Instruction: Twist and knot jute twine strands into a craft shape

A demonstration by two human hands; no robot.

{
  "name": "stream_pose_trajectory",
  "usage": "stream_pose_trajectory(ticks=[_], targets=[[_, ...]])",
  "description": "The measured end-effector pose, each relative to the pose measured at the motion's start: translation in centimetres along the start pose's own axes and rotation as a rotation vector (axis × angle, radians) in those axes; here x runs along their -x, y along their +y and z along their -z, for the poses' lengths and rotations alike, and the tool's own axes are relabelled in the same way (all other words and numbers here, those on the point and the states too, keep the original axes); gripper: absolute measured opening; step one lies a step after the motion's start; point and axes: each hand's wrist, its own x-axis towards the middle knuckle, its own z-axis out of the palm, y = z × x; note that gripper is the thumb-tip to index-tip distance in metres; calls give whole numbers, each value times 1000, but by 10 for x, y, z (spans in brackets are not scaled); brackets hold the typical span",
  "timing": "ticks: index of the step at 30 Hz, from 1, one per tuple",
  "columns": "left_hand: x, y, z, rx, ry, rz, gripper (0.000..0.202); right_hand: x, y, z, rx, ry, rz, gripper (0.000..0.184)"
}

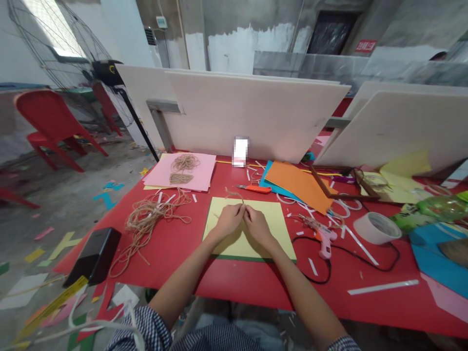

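My left hand (228,220) and my right hand (257,225) rest close together on a pale yellow sheet of paper (278,229) on the red table (175,243). Both hands pinch a short piece of jute twine (234,195) whose free end curls away beyond the fingers. The fingertips nearly touch each other over the sheet's middle.
A loose tangle of twine (146,217) lies left of the sheet, with more coils on pink paper (199,175). An orange cutter (254,188), orange and blue sheets (300,183), a pink glue gun (325,241) with black cord, a tape roll (376,227) and a black box (95,254) surround it. White boards (256,114) stand behind.
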Motion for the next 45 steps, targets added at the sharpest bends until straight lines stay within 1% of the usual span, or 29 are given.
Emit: stream_pose_trajectory(ticks=[3, 5, 8, 11, 14, 19, 22, 24, 25, 27, 29, 30, 33, 34, 36, 37, 39, 43, 45], targets=[[0, -2, 2, -8, -22, 1, 45, 0, -4, 3, 141, -41, -27, 31], [0, -3, 6, -29, -43, -7, 44, 0, -5, 4, 174, -59, -39, 30], [-2, -5, 10, -33, -75, -3, 43, 1, -6, 4, 112, -85, -40, 29], [-4, -9, 14, 15, -67, 19, 42, 1, -4, 4, 26, -106, -36, 29], [-7, -14, 16, 181, -54, 41, 43, -1, 0, 5, -64, -118, -36, 31], [-9, -16, 14, 701, -124, 124, 45, -6, 2, 12, -306, -156, 13, 29], [-8, -15, 11, 925, -166, 175, 43, -8, 4, 15, -362, -151, 29, 29], [-7, -16, 10, 991, -187, 158, 41, -8, 6, 15, -365, -135, 27, 31], [-7, -16, 10, 989, -186, 138, 40, -8, 6, 16, -363, -132, 28, 32], [-7, -18, 10, 919, -171, 98, 39, -8, 9, 17, -357, -132, 33, 33], [-7, -20, 12, 800, -148, 64, 39, -8, 11, 19, -303, -115, 34, 32], [-8, -21, 14, 738, -138, 48, 39, -8, 12, 21, -242, -87, 29, 31], [-9, -22, 17, 553, -115, -14, 35, -7, 13, 27, -23, 70, 29, 31], [-10, -22, 17, 500, -108, -37, 34, -6, 12, 27, 10, 131, 42, 33], [-10, -20, 15, 444, -94, -65, 32, -4, 8, 25, -3, 218, 81, 37], [-9, -19, 14, 454, -88, -61, 31, -2, 5, 22, -23, 239, 103, 39], [-8, -16, 9, 571, -83, -1, 31, 2, -1, 13, -11, 238, 155, 39], [-5, -10, 2, 964, -83, 206, 32, 10, -8, -6, 234, 181, 311, 27], [-5, -9, 2, 1051, -47, 280, 33, 11, -7, -11, 338, 135, 348, 24]])
